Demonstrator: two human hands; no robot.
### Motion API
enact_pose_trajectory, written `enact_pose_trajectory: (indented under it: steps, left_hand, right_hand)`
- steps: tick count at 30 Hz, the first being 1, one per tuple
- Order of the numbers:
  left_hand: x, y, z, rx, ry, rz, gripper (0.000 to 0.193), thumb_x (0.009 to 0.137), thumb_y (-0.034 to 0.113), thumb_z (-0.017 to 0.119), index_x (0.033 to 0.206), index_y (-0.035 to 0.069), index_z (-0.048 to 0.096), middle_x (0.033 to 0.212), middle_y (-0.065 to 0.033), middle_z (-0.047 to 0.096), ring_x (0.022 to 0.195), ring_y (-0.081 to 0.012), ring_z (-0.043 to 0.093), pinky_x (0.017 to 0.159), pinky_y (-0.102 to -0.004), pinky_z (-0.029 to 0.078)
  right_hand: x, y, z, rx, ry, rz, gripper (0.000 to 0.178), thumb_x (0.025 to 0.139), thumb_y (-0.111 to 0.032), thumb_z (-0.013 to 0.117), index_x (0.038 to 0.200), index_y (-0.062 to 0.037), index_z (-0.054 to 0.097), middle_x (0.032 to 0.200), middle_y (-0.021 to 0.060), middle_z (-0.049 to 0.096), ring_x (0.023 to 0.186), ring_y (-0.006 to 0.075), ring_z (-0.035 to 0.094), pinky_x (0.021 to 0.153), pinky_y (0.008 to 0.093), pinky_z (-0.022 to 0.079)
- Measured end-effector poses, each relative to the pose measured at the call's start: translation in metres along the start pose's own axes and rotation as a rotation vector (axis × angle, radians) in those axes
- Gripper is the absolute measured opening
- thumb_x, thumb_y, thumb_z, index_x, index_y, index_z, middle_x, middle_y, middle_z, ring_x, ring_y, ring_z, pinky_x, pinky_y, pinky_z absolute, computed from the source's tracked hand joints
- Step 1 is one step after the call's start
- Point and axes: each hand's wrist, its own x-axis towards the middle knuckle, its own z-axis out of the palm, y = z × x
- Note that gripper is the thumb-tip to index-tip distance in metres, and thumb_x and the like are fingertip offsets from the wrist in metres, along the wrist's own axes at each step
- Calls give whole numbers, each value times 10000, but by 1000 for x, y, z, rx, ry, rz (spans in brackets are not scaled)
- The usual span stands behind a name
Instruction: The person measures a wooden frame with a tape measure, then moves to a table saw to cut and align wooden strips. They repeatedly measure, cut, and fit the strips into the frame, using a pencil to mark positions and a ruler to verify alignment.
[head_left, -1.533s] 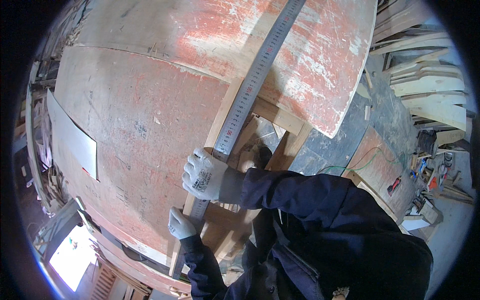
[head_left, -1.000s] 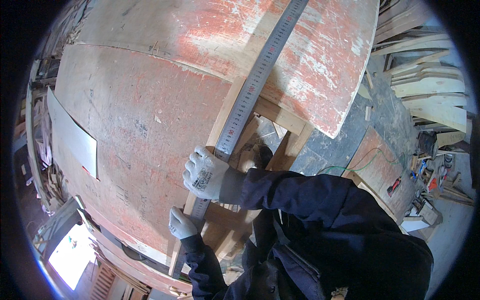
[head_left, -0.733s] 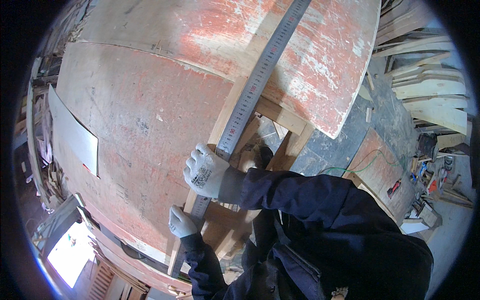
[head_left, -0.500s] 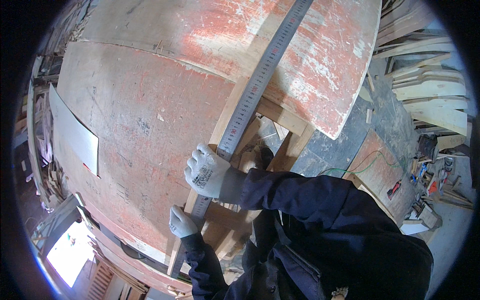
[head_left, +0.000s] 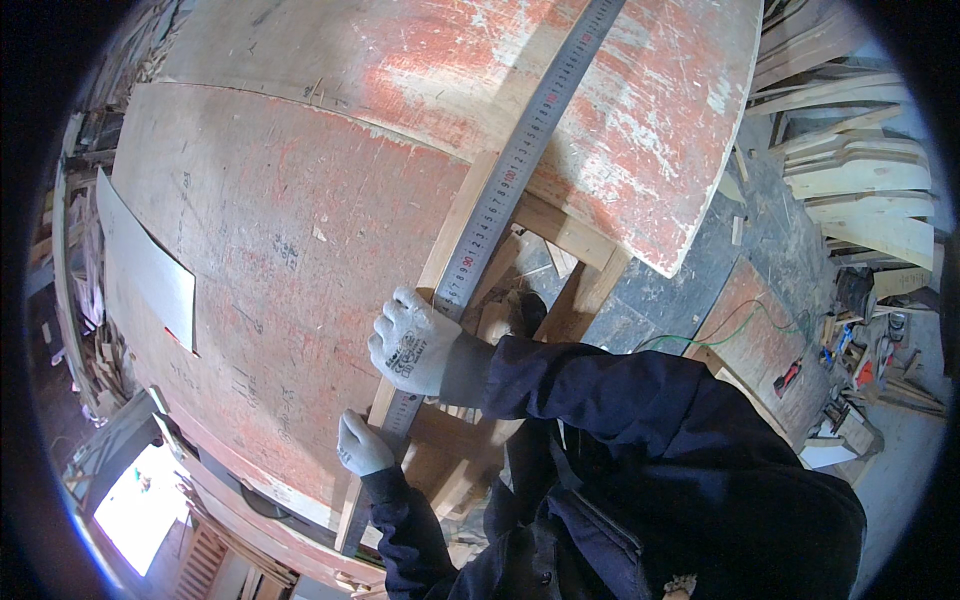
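Right hand (head_left: 413, 343) (inside pale glove (head_left: 420, 360)) clasps steel ruler (head_left: 496, 203)

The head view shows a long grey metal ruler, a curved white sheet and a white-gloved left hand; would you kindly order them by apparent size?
Largest: long grey metal ruler
Middle: curved white sheet
Smallest: white-gloved left hand
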Motion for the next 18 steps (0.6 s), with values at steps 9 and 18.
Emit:
enact_pose_trajectory:
  steps: [9, 18]
  left_hand:
    - [2, -2, 2, -44, 3, -94, 481, 1063, 352, 411, 866, -6, 665, 804, -201, 683, 729, -373, 651, 697, -468, 478]
    - [2, 1, 1, -50, 33, -77, 521, 1074, 386, 421, 878, -14, 692, 794, -191, 700, 718, -342, 662, 698, -458, 487]
  right_hand:
    - [-1, 0, 3, 36, 32, -5, 278, 955, -309, 603, 951, -66, 738, 919, 115, 702, 960, 268, 651, 1009, 470, 418]
    - [1, -2, 4, 44, -41, 2, 286, 964, -309, 561, 970, -99, 754, 964, 106, 737, 983, 281, 658, 1029, 498, 382]
